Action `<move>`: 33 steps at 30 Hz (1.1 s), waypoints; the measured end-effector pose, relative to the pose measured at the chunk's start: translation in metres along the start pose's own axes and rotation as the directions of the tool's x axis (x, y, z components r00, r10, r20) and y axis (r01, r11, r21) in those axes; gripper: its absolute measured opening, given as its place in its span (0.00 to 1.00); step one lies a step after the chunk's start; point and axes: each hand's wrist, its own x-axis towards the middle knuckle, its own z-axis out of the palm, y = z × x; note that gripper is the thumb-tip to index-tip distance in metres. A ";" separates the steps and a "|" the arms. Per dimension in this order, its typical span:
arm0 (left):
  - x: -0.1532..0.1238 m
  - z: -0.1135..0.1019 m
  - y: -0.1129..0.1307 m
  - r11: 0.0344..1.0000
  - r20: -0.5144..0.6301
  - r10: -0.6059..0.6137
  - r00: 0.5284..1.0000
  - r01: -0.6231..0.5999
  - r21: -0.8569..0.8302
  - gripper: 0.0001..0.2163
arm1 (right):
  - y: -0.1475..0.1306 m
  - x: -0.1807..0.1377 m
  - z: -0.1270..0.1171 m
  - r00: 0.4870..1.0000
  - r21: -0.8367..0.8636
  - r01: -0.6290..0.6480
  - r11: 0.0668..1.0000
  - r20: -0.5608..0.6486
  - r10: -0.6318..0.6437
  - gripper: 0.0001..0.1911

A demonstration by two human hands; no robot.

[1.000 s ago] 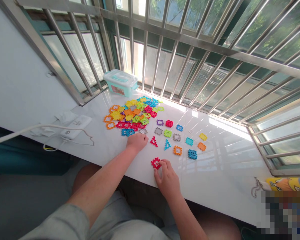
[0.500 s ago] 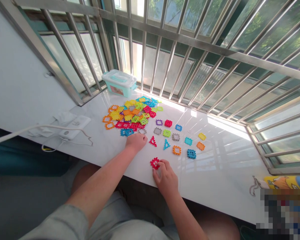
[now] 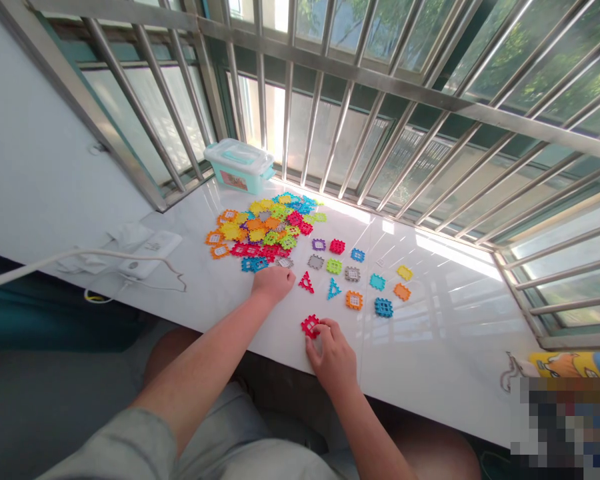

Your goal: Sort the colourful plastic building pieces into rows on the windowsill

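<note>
Landmark: the heap of coloured tiles [image 3: 265, 230] on the white sill [image 3: 445, 347]; every place below is told from that heap.

Right hand: the right hand [image 3: 333, 357] lies on the sill well to the near right of the heap, at the edge closest to the person. Its fingertips [image 3: 321, 328] are bunched narrow against a red square tile [image 3: 310, 326], thumb and forefinger pinching its near right corner. The tile lies flat on the sill.

Left hand: the left hand [image 3: 273, 283] rests just on the near side of the heap, knuckles up, fingers curled under. I cannot tell whether it holds anything; a grey tile [image 3: 284, 263] at the heap's near edge lies just beyond the knuckles.

Loose tiles: to the right of the heap single pieces lie apart from one another in rough rows. A red triangle [image 3: 307, 283] is just beside the left hand, a teal triangle [image 3: 334, 289] next to that, then an orange square [image 3: 353, 300] and a blue square [image 3: 383, 307] farther right. Farthest right of the heap lie a yellow piece [image 3: 405, 273] and an orange piece [image 3: 402, 291].

Box: a pale teal box with a white lid [image 3: 239, 165] stands beyond the heap, against the window bars [image 3: 330, 107], lid on.

Left of the heap: a white power strip [image 3: 150, 253] with its cable [image 3: 55, 261] lies on the sill, well apart from the tiles.

Far right corner: a bright printed thing [image 3: 575, 363] shows at the sill's near right end, far from the heap, partly blurred out.
</note>
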 end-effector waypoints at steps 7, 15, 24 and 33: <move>-0.001 -0.002 0.002 1.000 0.007 -0.006 1.000 0.006 0.022 0.24 | 0.000 0.000 0.000 1.000 0.005 0.012 1.000 -0.011 -0.012 0.09; 0.000 -0.001 0.001 1.000 0.003 -0.007 1.000 0.007 0.020 0.24 | 0.000 0.001 0.002 1.000 -0.006 -0.001 1.000 -0.011 0.000 0.09; 0.000 -0.001 0.001 0.999 0.003 -0.005 1.000 0.005 0.032 0.23 | 0.000 0.001 0.000 1.000 0.015 0.012 1.000 -0.012 -0.012 0.09; 0.000 -0.001 0.000 1.000 -0.006 0.000 1.000 0.000 0.026 0.23 | 0.001 0.000 0.000 1.000 0.056 0.003 0.998 -0.009 -0.002 0.09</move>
